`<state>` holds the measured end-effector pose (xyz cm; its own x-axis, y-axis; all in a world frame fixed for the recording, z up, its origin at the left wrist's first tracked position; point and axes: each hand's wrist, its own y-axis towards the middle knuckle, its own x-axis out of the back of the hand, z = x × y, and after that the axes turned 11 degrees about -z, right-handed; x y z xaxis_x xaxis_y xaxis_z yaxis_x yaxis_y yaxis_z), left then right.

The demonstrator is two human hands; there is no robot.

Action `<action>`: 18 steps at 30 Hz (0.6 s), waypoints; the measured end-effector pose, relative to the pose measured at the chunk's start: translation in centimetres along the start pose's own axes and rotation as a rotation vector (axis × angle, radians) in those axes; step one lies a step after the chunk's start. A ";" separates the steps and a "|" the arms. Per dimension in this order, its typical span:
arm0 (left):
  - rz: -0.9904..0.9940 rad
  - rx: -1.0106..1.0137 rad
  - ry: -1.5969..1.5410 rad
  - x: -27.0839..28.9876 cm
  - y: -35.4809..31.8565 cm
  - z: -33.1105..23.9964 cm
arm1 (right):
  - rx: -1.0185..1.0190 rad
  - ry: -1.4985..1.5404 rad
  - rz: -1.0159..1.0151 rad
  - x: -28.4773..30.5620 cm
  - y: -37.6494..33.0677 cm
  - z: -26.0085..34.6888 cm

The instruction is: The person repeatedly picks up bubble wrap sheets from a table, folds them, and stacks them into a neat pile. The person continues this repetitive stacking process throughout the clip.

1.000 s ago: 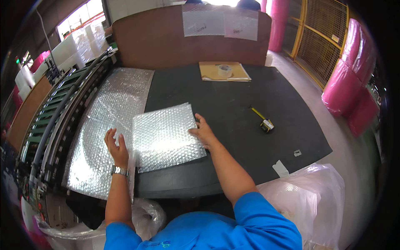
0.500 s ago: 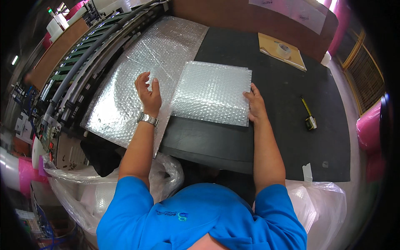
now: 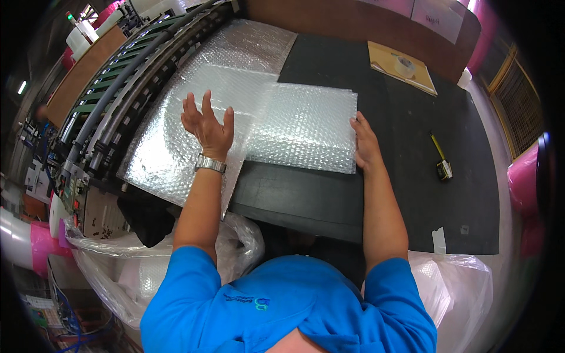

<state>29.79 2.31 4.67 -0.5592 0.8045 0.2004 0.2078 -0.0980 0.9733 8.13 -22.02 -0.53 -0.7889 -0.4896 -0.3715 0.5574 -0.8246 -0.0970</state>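
Head view: open left hand (image 3: pixel 209 130) above bubble wrap (image 3: pixel 303 126), open right hand (image 3: pixel 366 144) alongside; handwritten sign (image 3: pixel 437 22) beyond.

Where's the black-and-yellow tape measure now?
In the head view, the tape measure lies on the dark tabletop, to the right of the bare right hand.

A head-worn fisheye looks down at the close black tabletop (image 3: pixel 400 138).

Bubble sheet (image 3: pixel 156 159): partly hidden behind the left hand (image 3: pixel 208 129); we cannot tell whether they touch.
Paper signs (image 3: pixel 438 25): 2, beyond the right hand (image 3: pixel 367 144), cut off by the upper edge.
Tape measure (image 3: pixel 444 170): right of the right hand, markings too small for us to read.
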 end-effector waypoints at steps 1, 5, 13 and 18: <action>0.186 0.074 0.140 -0.5 -0.3 0.3 | -0.008 0.030 0.016 0.0 -0.1 0.1; 0.926 0.020 0.085 -1.5 -2.9 0.1 | -0.020 0.088 0.047 0.3 0.7 -0.7; 0.966 -0.313 -0.729 0.6 -2.9 -6.4 | 0.071 -0.065 -0.038 -0.9 -1.3 1.2; 0.643 -0.187 -0.665 0.5 -3.7 -6.1 | 0.086 -0.052 -0.041 -0.7 -0.6 0.1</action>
<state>23.85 -0.56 1.85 0.2031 0.7268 0.6561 0.1532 -0.6854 0.7119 8.35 -21.24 -0.12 -0.8245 -0.4668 -0.3198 0.5016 -0.8645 -0.0313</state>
